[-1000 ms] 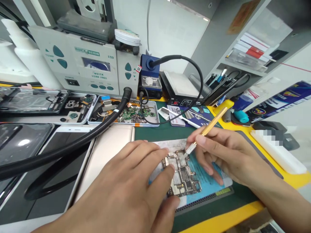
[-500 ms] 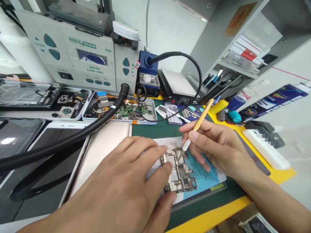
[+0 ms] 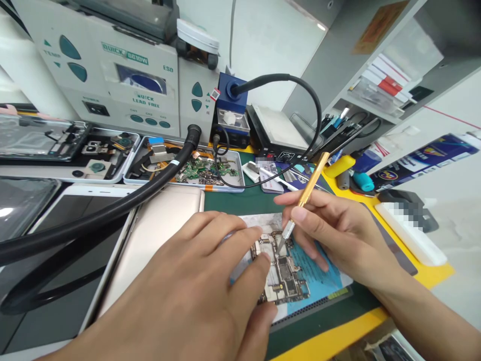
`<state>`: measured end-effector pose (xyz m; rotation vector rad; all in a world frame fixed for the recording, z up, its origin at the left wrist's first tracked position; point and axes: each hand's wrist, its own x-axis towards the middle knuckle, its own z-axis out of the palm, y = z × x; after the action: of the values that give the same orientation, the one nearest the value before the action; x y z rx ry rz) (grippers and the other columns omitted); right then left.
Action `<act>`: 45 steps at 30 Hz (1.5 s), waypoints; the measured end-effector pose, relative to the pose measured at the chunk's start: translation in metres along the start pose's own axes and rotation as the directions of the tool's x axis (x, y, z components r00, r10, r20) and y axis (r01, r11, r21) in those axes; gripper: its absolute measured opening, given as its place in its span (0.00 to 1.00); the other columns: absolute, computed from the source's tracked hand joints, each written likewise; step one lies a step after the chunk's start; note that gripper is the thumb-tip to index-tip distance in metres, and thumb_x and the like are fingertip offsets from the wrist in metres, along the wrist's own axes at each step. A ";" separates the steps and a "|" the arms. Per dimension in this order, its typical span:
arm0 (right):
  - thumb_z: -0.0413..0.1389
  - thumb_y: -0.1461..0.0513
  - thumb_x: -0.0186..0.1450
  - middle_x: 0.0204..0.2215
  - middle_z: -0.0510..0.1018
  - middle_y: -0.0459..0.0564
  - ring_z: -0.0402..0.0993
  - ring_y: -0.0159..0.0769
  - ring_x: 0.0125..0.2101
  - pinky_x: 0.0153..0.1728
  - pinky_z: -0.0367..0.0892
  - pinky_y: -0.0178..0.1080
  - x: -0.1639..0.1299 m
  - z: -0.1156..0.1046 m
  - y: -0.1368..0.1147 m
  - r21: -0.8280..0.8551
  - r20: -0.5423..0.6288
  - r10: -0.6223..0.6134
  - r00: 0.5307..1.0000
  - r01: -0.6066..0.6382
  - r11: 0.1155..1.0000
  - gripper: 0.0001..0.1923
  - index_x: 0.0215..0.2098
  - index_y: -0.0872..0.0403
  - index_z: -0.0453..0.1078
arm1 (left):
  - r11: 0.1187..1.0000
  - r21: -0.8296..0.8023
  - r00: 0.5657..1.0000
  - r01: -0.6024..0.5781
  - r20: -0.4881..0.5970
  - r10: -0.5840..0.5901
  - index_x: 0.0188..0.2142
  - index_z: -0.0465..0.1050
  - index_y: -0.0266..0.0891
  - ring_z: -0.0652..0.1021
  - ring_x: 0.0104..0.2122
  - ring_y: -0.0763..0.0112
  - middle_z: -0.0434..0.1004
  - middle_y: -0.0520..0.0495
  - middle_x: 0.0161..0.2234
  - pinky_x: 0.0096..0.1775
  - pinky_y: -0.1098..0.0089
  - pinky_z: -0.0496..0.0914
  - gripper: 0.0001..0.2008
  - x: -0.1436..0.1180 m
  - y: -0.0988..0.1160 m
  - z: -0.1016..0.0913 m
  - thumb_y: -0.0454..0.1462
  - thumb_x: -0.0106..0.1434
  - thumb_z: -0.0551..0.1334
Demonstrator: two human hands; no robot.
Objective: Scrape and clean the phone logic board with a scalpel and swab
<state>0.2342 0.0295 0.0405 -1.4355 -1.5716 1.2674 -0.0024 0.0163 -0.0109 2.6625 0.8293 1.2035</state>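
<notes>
Left hand (image 3: 195,296) presses flat on the circuit board (image 3: 283,273); right hand (image 3: 338,233) pinches a gold-handled blade (image 3: 306,193), tip on the board's upper edge, prying evidently unfinished.

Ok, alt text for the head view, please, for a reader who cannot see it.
A right hand holds a gold-handled blade tool, tip on a bare phone circuit board, while the left hand pins the board to a blue mat. Behind stand a hot-air rework station and trays of parts.

Both hands, the left hand (image 3: 188,296) and right hand (image 3: 338,235), are bare: no gloves, rings or sleeves show, forearms uncovered.
</notes>
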 end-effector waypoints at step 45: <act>0.62 0.51 0.74 0.17 0.70 0.40 0.65 0.29 0.15 0.11 0.64 0.27 0.005 -0.004 0.003 0.065 0.112 0.025 0.993 -0.032 0.997 0.16 0.53 0.51 0.75 | 0.999 0.033 0.999 -0.034 0.025 0.033 0.38 0.74 0.40 0.77 0.46 0.54 0.81 0.43 0.41 0.47 0.54 0.73 0.10 -0.001 -0.001 -0.001 0.39 0.74 0.57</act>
<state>0.2380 0.0350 0.0388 -1.3712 -1.5705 1.4243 -0.0041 0.0165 -0.0111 2.7227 0.8115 1.1725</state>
